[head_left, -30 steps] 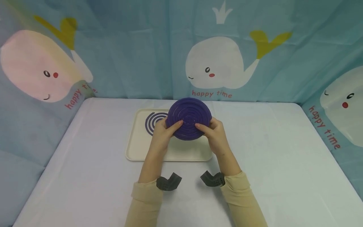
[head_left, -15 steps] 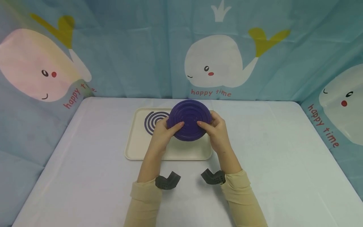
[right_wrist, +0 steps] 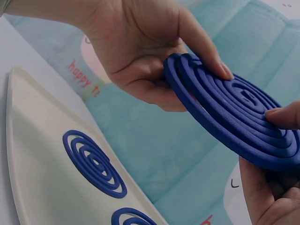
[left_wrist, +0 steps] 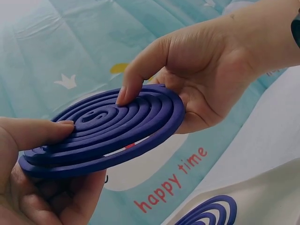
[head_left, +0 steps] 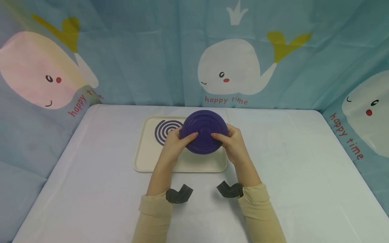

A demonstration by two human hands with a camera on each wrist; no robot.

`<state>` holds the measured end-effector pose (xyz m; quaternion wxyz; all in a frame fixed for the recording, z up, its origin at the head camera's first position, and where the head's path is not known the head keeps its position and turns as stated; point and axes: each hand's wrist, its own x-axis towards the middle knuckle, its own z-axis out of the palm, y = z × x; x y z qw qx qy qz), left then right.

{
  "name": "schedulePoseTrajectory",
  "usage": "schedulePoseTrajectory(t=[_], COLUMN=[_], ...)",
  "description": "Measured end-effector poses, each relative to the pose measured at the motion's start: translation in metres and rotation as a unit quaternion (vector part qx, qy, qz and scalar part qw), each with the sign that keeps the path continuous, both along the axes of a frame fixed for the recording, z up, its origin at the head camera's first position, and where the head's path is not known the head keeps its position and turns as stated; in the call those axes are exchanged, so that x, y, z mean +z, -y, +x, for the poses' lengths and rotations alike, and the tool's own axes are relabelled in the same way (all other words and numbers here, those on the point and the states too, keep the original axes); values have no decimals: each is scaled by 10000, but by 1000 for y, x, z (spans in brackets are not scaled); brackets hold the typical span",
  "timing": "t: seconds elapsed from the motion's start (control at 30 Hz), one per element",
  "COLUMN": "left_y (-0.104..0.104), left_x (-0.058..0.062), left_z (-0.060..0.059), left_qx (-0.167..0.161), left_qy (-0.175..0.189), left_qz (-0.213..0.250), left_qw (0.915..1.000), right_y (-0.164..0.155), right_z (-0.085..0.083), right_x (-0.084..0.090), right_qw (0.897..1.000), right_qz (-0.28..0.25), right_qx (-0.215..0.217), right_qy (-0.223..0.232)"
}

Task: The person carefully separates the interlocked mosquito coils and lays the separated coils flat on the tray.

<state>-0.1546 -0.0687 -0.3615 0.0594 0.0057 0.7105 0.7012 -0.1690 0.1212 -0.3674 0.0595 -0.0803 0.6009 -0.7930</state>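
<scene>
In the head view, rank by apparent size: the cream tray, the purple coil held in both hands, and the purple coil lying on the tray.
1. Cream tray, clearly largest.
2. Held coil.
3. Coil lying on the tray, partly hidden by the held one.

The held coil is raised nearer the camera, so ranks 2 and 3 are unsure.

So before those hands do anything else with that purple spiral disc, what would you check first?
1. Left hand grips the disc, thumb on top: ok.
2. Right hand grips the opposite edge: ok.
3. Disc held off the tray: ok.
4. Spiral coil lying flat on the tray, apart from the disc: ok.
5. Whether the held disc is one coil or two nested: cannot tell.
6. Second coil on the tray, mostly cut off in the right wrist view: cannot tell.
</scene>
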Motion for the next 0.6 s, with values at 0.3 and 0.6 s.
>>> schedulePoseTrajectory(t=[0.3,0.6], left_y=[-1,-1], left_x=[1,1], left_z=[0,2], left_qx=[-37,62], left_qy=[-73,-74], left_qz=[6,119], left_qw=[10000,9999], right_y=[-1,7], right_z=[0,2], right_x=[-1,-1], right_qw=[9996,9971], right_qz=[148,369], right_qx=[-31,-618], right_qy=[-245,-267])
